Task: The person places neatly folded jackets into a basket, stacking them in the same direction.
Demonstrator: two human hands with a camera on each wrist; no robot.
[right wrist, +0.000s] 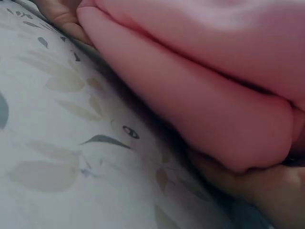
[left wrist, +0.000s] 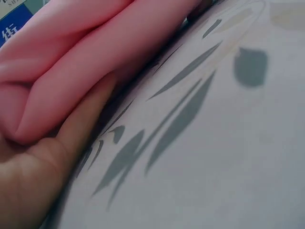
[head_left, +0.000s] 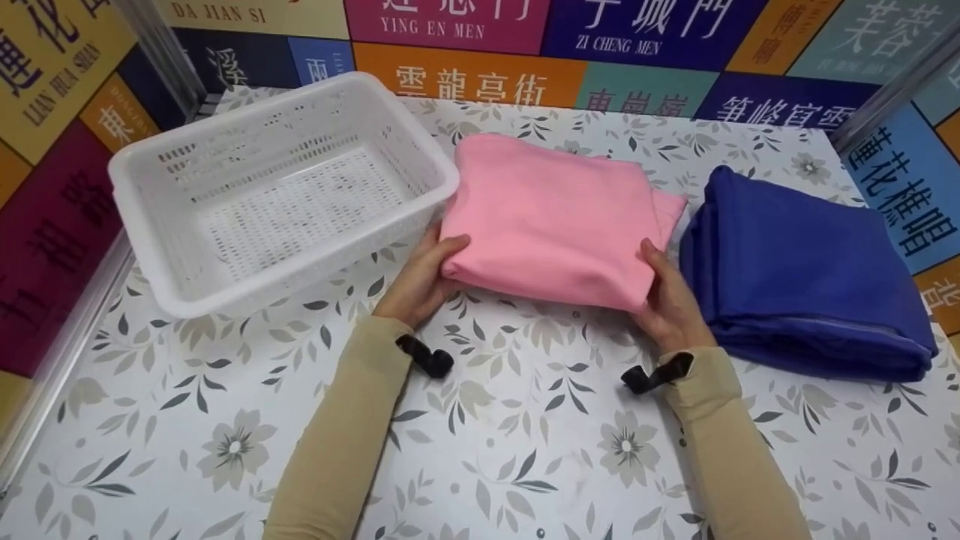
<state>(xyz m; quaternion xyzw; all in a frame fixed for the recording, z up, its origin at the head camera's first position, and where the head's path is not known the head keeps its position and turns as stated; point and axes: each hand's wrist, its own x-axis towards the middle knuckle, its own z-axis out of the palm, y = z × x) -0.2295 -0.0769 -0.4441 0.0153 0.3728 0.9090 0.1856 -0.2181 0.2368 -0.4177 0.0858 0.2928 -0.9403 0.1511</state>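
Observation:
Between the two hands is a folded pink cloth (head_left: 555, 217), probably a garment, its layers showing along the near edge in both wrist views. My left hand (head_left: 424, 277) grips its left near corner, thumb on top and fingers underneath. At the right near corner my right hand (head_left: 671, 300) holds it the same way, with the thumb over the top. In the left wrist view a finger of the left hand (left wrist: 47, 167) reaches under the pink fold (left wrist: 90, 62). The right wrist view has the right hand (right wrist: 257, 191) below the fold's end (right wrist: 205, 109).
A white perforated plastic basket (head_left: 300, 289) stands at the left, its right rim beside the pink cloth. Folded dark blue cloth (head_left: 810, 270) lies to the right, close to the right hand. Lettered panels (head_left: 465, 82) border the floral-patterned table (head_left: 510, 450) at the back and sides.

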